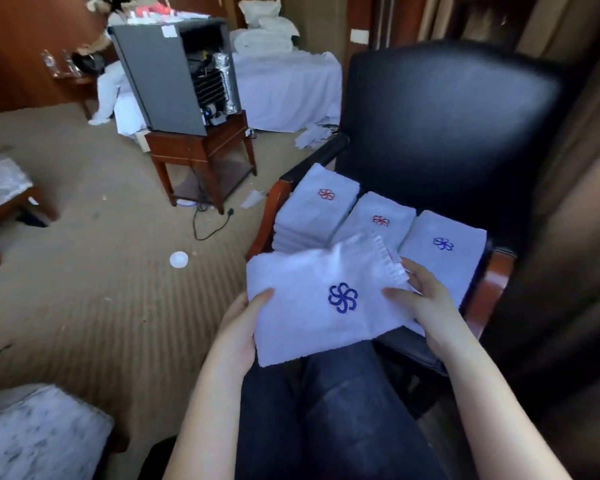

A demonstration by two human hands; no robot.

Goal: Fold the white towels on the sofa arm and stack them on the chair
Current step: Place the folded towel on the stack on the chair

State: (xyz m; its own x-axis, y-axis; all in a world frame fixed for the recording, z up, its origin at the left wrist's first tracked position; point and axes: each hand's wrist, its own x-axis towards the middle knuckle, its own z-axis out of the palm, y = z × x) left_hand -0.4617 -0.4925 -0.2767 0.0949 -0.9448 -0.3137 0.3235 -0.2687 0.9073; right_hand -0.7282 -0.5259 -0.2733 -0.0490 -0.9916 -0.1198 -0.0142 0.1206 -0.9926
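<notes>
The towel [302, 327], white and folded with a blue emblem [342, 297] facing up, is held in the air above the person's knees, just in front of the chair [447, 116]. The left hand [243, 327] grips the near-left edge, thumb on top; its fingers are hidden beneath the cloth. The right hand [426, 303] grips the right edge, thumb on top, with the fingers curled round the far side and partly hidden. One upper layer projects unaligned at the far-right corner. Three towel stacks stand in a row on the chair seat: left stack [317, 209], middle stack [381, 213], right stack [444, 258]. The held towel covers the near part of the middle stack and a corner of the left stack; layer counts cannot be read. A mottled grey surface [32, 434] is cut off at the lower-left corner and cannot be identified.
</notes>
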